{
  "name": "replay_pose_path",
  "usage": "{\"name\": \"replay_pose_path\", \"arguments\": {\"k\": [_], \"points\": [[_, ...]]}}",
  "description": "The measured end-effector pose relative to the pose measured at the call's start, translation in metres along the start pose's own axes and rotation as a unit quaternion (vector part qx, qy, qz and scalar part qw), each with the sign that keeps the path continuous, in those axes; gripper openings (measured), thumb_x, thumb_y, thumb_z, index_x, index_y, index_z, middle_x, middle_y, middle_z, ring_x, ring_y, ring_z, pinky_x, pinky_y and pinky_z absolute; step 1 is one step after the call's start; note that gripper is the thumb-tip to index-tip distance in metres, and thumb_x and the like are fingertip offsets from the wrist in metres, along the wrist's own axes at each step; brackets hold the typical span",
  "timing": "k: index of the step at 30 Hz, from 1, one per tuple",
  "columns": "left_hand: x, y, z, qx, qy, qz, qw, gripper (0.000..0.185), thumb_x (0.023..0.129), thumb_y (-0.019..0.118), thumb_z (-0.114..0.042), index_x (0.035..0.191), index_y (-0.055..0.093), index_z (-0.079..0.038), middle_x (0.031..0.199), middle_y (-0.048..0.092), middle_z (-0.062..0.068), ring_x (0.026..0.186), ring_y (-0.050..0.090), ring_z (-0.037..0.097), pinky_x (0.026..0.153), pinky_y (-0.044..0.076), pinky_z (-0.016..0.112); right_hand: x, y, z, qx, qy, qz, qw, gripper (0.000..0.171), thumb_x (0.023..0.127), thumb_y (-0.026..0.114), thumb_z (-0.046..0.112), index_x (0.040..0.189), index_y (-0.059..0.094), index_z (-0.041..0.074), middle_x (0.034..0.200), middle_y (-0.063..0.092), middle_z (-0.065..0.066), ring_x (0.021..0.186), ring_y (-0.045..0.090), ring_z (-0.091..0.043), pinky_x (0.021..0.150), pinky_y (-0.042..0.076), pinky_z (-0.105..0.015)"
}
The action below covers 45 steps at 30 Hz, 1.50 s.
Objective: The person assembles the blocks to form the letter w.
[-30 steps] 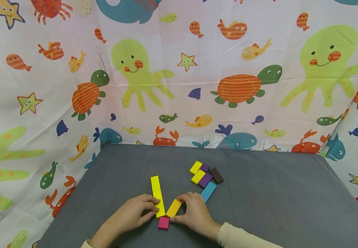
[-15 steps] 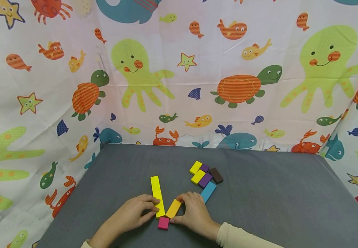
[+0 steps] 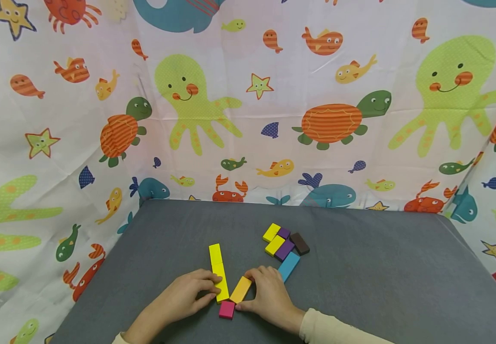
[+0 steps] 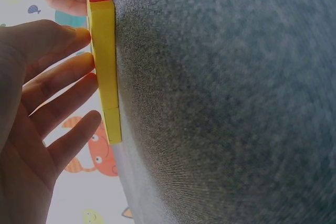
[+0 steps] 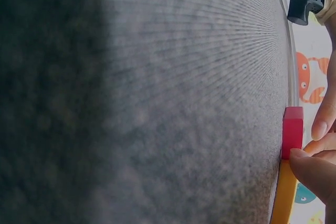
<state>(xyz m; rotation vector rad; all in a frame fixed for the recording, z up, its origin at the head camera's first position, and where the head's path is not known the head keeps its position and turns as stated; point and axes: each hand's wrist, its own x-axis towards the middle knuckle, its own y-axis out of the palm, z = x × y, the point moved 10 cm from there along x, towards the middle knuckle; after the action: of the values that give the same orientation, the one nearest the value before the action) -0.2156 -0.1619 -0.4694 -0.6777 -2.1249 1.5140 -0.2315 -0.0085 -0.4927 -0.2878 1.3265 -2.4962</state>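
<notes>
Two yellow blocks lie end to end, a shorter one (image 3: 215, 253) at the far end and a longer one (image 3: 221, 289) nearer. My left hand (image 3: 187, 295) rests its fingertips along the longer yellow block, its fingers fairly straight in the left wrist view. Between thumb and fingers, my right hand (image 3: 269, 297) pinches an orange block (image 3: 241, 289), which lies slanted. Its near end meets a small crimson block (image 3: 227, 309) at the base of a V made with the yellow row. The right thumb (image 5: 310, 174) sits where crimson and orange meet.
Beyond the right hand, a blue block (image 3: 290, 265) leads up to a cluster of yellow blocks (image 3: 275, 245), purple blocks (image 3: 284, 250) and a dark brown block (image 3: 300, 243). Grey cloth covers the table (image 3: 381, 277). A sea-animal curtain (image 3: 248, 114) hangs around it.
</notes>
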Motion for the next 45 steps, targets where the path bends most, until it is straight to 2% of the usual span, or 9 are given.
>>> {"name": "replay_pose_path", "arguments": {"k": [9,29,41,45], "points": [[0.0,-0.001,-0.001,0.003,0.002,-0.005,1.0,0.016,0.09,0.072,-0.027,0.105,0.077,-0.026,0.119,0.068,-0.011,0.11,0.064,0.009,0.096,0.057,0.034,-0.001,0.0,0.0,-0.006,-0.003,-0.001,1.0,0.066,0.065,0.085,0.059,0.111,0.066,0.017,0.096,0.059,0.005,0.089,0.045,-0.01,0.088,0.043,-0.039],[0.0,0.0,0.001,0.003,-0.003,0.002,1.0,0.016,0.091,0.071,-0.027,0.106,0.076,-0.028,0.12,0.068,-0.012,0.111,0.063,0.009,0.096,0.057,0.035,0.0,0.001,0.001,-0.016,-0.007,0.003,1.0,0.067,0.065,0.084,0.06,0.112,0.066,0.016,0.097,0.059,0.005,0.089,0.045,-0.01,0.091,0.043,-0.041],[0.0,0.001,0.002,0.001,-0.005,0.008,1.0,0.016,0.091,0.072,-0.028,0.106,0.076,-0.029,0.12,0.067,-0.013,0.11,0.063,0.008,0.096,0.057,0.034,0.003,-0.005,-0.004,-0.001,0.004,0.017,1.0,0.069,0.063,0.083,0.065,0.112,0.067,0.019,0.096,0.059,0.007,0.088,0.045,-0.009,0.076,0.044,-0.027],[0.0,0.001,0.003,0.001,-0.009,0.01,0.9999,0.016,0.091,0.072,-0.028,0.106,0.076,-0.029,0.12,0.067,-0.013,0.11,0.063,0.008,0.096,0.057,0.034,0.008,-0.019,-0.01,0.009,0.009,-0.003,1.0,0.068,0.066,0.083,0.062,0.114,0.066,0.017,0.094,0.058,0.005,0.087,0.045,-0.01,0.071,0.043,-0.025]]}}
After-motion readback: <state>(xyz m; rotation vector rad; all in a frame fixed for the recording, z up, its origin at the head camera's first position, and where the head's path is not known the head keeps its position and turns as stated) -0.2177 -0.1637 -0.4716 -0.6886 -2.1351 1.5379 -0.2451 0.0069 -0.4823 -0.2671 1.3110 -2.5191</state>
